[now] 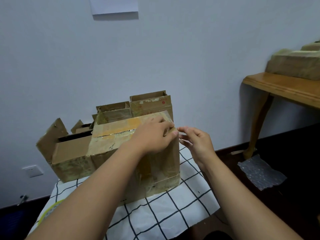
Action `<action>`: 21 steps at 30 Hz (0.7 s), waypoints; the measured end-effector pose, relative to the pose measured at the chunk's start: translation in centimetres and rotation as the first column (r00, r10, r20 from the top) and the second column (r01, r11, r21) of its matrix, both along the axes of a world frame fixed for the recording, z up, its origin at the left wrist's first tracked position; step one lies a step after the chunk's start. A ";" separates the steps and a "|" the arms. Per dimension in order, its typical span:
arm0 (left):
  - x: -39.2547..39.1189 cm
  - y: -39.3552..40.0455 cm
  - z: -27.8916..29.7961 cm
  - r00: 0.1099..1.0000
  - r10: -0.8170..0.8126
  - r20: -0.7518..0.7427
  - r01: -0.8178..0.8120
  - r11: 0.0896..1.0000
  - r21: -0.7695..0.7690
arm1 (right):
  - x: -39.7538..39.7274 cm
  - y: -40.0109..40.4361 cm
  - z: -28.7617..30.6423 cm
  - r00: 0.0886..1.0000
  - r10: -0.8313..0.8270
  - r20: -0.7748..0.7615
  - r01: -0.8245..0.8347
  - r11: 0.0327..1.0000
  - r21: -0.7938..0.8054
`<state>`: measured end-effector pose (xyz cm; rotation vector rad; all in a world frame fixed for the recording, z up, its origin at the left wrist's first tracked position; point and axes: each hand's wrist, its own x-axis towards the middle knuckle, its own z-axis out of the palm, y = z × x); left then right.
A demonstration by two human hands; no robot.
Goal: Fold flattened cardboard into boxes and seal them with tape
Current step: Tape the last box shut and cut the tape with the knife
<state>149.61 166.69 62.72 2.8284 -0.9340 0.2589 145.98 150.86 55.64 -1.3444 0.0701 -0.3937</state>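
A worn cardboard box [110, 135] stands on a table with a white checked cloth [173, 213]. Its top flaps are closed and covered with old and clear tape. My left hand [154, 134] lies on the top at the right end, fingers pressing the tape [166, 116] down at the corner edge. My right hand [195, 141] hovers just beside that corner, its fingertips pinching what looks like the clear tape's loose end; the tape itself is hard to make out.
Several open cardboard boxes [150, 104] stand behind the box against the wall. A wooden side table [280, 87] with more boxes [294, 64] stands at the right. A bubble wrap sheet [261, 172] lies on the dark floor. A yellow-rimmed object [50, 210] shows at the lower left.
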 end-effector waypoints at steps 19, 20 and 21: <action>5.4 -0.5 1.4 0.980 0.043 -0.192 -0.057 0.996 -0.067 | 2.3 3.0 1.7 0.976 0.139 -0.171 -0.175 0.959 -0.224; 6.0 -0.7 1.6 0.984 0.063 -0.165 -0.068 0.997 -0.025 | 2.4 3.1 1.5 0.981 0.109 -0.158 -0.145 0.960 -0.238; 6.5 -1.0 1.6 0.987 0.089 -0.137 -0.087 0.996 0.020 | 2.4 3.3 1.5 0.985 0.089 -0.145 -0.123 0.962 -0.243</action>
